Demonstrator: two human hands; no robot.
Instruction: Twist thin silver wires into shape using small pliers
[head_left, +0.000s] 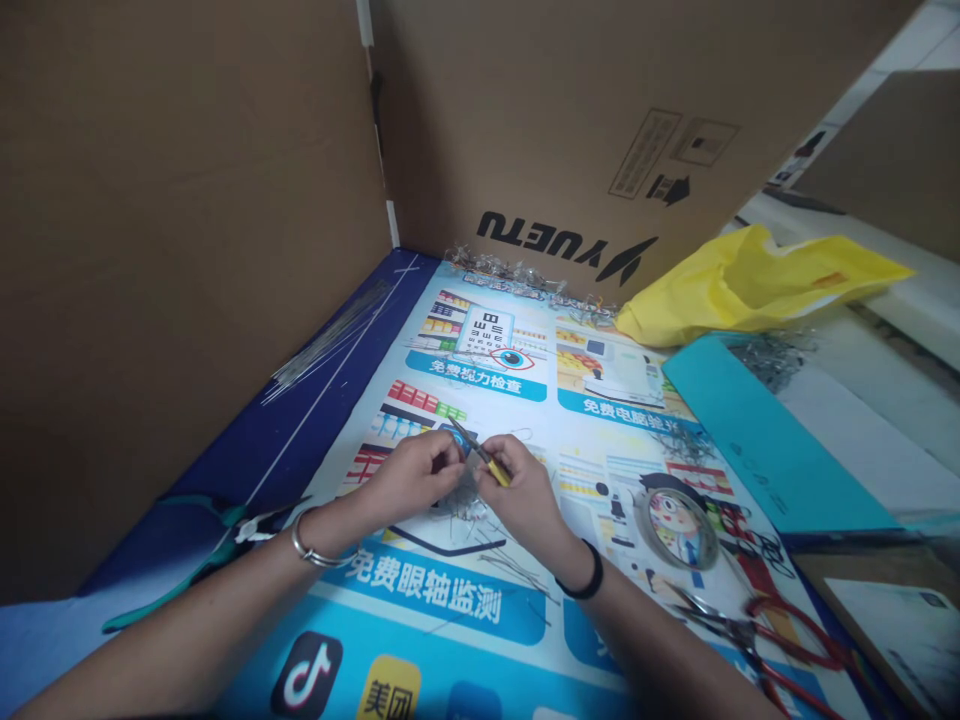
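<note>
Here, above the middle of the poster [525,650], the right hand's [525,495] fingers are closed around a yellow-handled tool [496,470], its dark tip slanting toward the left hand [420,475]. Those fingers curl in tight; whether they're pinching anything, I can't tell. Tangled wire [459,503] sits just below, on the poster. That poster reads 免费眼轴监测 nearby, 美团 at its near end, 免费视力检查 farther up. On its right lie a tape roll [677,525] and red-handled cutters [739,630]; off its left, green-handled pliers [195,575]. Beyond it, cardboard [495,120] shows YUETU, upside down!
</note>
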